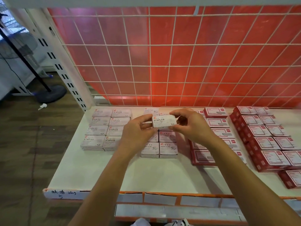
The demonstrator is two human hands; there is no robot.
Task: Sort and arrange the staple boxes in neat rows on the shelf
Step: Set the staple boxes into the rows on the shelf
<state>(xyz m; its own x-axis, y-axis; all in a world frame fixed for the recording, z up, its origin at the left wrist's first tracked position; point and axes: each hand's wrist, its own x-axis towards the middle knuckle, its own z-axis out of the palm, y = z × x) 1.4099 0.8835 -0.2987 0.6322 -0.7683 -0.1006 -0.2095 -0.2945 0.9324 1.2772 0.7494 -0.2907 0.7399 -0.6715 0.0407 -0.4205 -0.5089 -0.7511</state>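
Observation:
A white box marked STAPLES (163, 121) is held up over the white shelf (114, 170), above the middle of it. My left hand (138, 130) grips its left end and my right hand (191, 123) pinches its right end. On the left of the shelf lies a neat two-column block of white staple boxes (104, 129). Under my hands sit white paper clip boxes (160, 148) in two columns, partly hidden by the held box and my fingers.
Red boxes (215, 132) fill the shelf's right half in rows, with taller stacks (268, 137) further right and one loose red box (291, 178) near the front edge. A wire grid with a red panel (179, 59) backs the shelf. A fan stand (48, 93) is on the floor left.

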